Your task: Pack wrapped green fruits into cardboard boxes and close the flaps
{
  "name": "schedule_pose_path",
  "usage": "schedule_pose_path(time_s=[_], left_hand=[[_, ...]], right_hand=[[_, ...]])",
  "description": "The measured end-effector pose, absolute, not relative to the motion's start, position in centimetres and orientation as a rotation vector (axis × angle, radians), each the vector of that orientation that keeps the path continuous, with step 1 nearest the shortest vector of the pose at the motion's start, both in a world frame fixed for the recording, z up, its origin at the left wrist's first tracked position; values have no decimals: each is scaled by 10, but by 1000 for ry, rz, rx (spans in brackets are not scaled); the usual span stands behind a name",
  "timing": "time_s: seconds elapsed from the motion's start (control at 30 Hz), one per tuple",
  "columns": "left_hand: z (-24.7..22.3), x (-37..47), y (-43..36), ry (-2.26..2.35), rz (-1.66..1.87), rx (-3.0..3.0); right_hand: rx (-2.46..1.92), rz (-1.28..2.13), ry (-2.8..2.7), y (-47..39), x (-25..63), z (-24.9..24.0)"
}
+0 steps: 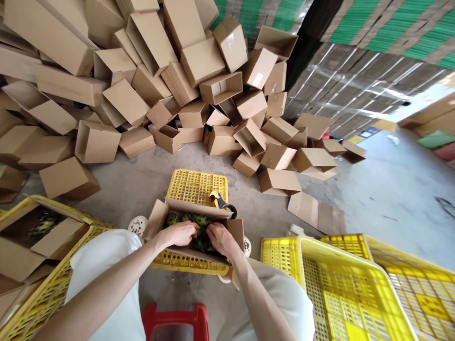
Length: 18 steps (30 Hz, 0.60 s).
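Note:
An open cardboard box sits on an upturned yellow crate between my knees. Inside it lie dark green, leafy-looking items, too small to name. My left hand reaches into the box with its fingers curled down on the green contents. Close to its right, my right hand also reaches in, fingers bent over the contents. Whatever the fingertips hold, if anything, is hidden. A yellow and black tape dispenser rests at the box's far right edge.
Many empty cardboard boxes are heaped ahead. Yellow crates stand at the right. At the left, another open box with dark contents sits in a yellow crate. A red stool is below.

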<state>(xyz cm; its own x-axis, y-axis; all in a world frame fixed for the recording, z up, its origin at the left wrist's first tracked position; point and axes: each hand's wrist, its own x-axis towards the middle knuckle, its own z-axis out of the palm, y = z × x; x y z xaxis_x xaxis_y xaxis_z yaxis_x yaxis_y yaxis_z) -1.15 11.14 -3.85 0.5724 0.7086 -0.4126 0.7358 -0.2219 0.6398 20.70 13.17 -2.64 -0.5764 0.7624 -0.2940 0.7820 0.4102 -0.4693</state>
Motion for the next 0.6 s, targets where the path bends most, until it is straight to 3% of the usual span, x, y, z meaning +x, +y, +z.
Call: schedule_pose_path(time_s=[0.37, 0.6], left_hand=[[-26, -24, 114, 1291, 90, 1828], [-26, -28, 118, 1268, 168, 1751]], right_hand=[[1558, -817, 2585, 129, 196, -17], [1795, -1221, 2860, 144, 211, 15]])
